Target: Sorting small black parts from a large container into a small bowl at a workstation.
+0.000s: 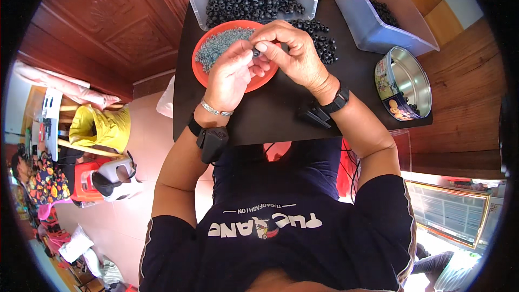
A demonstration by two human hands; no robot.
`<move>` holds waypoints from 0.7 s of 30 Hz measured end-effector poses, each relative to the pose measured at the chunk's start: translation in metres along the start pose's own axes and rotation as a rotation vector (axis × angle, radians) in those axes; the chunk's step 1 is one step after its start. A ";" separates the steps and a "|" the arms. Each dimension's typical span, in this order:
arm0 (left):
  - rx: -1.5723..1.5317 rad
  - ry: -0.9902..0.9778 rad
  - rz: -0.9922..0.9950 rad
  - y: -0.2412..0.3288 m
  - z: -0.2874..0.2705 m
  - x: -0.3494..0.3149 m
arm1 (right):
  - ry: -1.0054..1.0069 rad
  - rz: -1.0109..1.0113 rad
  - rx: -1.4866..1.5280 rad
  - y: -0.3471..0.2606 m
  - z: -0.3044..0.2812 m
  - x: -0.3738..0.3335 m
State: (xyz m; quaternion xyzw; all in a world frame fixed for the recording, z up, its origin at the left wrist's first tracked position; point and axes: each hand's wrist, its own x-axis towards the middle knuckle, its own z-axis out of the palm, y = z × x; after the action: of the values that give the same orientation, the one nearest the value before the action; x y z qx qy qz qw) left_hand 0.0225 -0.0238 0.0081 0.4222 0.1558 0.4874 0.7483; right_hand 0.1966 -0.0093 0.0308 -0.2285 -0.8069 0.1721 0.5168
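Both my hands meet over the right side of a red bowl [198, 75] that holds many small clear bluish pieces [216, 48]. Between the fingertips of my left hand [233, 73] is a small round black bead-like piece [256, 52]. My right hand [294, 54] has its thumb and forefinger pinched together just above that piece; whatever they hold is too small to make out. More black bead-like pieces [326, 48] lie loose on the dark table, just beyond and to the right of my right hand.
At the far side stands a clear plastic bin [195, 0] with a heap of black pieces. Another translucent bin [373, 38] tilts at the far right, with more inside. A round tin [386, 84] near the right edge holds a few. A black device [313, 116] lies by my right wrist.
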 end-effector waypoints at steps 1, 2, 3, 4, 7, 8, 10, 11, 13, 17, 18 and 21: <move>0.019 -0.003 0.007 -0.001 -0.001 0.000 | -0.013 0.173 0.190 -0.004 0.000 -0.001; 0.039 -0.005 0.013 -0.001 -0.002 0.000 | -0.025 0.345 0.379 -0.007 0.001 -0.001; 0.039 -0.004 0.013 -0.001 -0.003 0.000 | -0.026 0.345 0.381 -0.006 0.001 -0.001; 0.053 -0.012 0.010 -0.002 -0.003 0.001 | -0.029 0.407 0.485 -0.004 0.001 -0.001; 0.073 -0.019 0.002 -0.001 -0.003 0.001 | -0.027 0.490 0.611 -0.002 -0.001 -0.001; 0.079 -0.016 -0.001 -0.001 -0.003 0.001 | -0.024 0.511 0.633 -0.001 -0.002 -0.001; 0.070 -0.015 -0.001 -0.001 -0.003 0.001 | -0.037 0.469 0.589 0.002 -0.001 -0.002; 0.060 -0.014 0.000 -0.001 -0.003 0.001 | -0.052 0.426 0.543 0.002 -0.001 -0.003; 0.022 -0.016 0.003 -0.001 -0.005 0.002 | -0.048 0.248 0.262 0.002 -0.001 -0.002; -0.053 0.031 0.014 -0.001 -0.004 0.000 | -0.048 0.031 -0.105 -0.002 -0.002 0.001; -0.054 0.031 0.015 -0.001 -0.003 0.000 | -0.049 0.030 -0.106 -0.002 -0.001 0.001; -0.087 0.017 -0.001 0.000 0.000 -0.002 | -0.020 -0.061 -0.186 -0.001 0.000 0.001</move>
State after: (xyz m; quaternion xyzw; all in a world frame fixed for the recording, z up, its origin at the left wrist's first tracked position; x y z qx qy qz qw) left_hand 0.0214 -0.0250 0.0075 0.3850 0.1407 0.4970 0.7649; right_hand 0.1960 -0.0095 0.0324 -0.2488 -0.8312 0.0829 0.4902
